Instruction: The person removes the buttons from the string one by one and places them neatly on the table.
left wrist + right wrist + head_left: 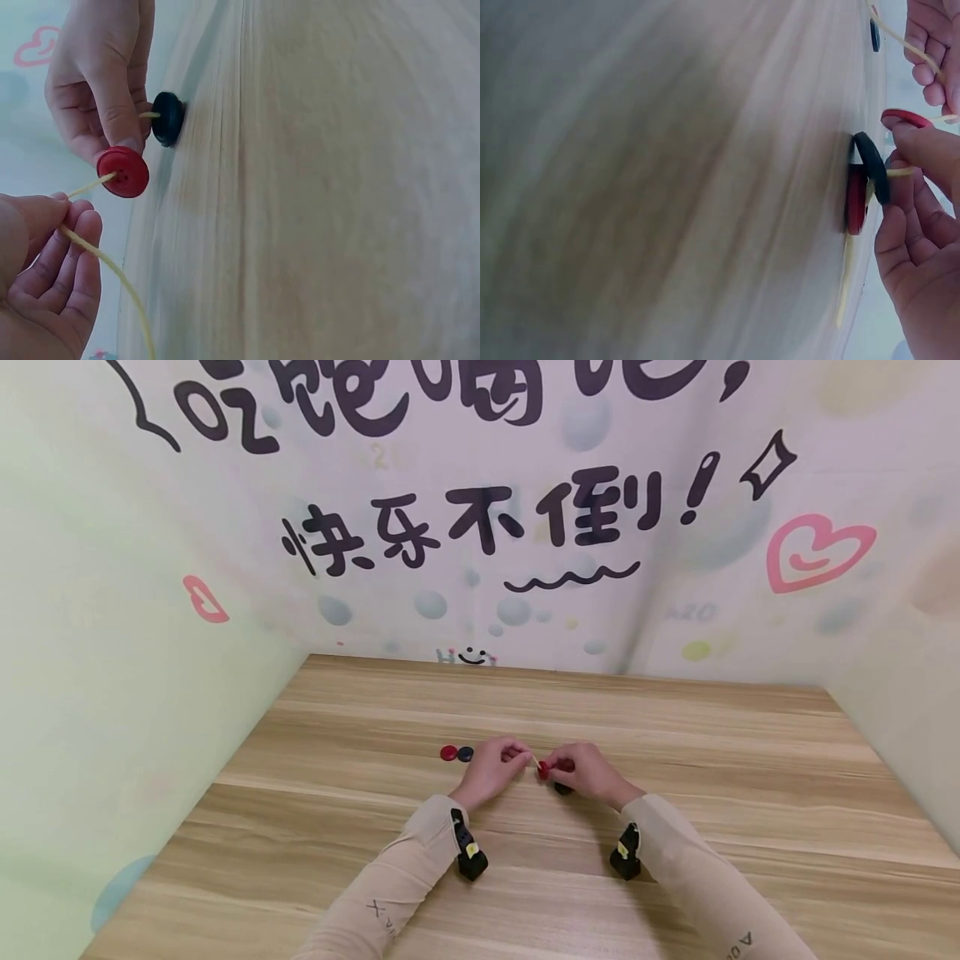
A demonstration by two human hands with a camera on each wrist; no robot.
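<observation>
Between thumb and forefinger my left hand (491, 768) pinches a yellow string (124, 281). One end of the string runs into the front of a red button (124, 172), and the rest hangs down. The thumb and fingers of my right hand (588, 770) pinch that red button near its rim. Below the right hand, a dark button (169, 120) sits on the string, close to the table. In the right wrist view, another red button (856, 201) stands against this dark one, with a string tail (843, 285) beyond it.
Left of my left hand, a loose red button (448, 752) and a loose dark button (466, 754) lie side by side on the wooden table (337, 860). A printed cloth wall (390, 627) rises behind the table. Each wrist carries a black strapped-on camera (471, 860).
</observation>
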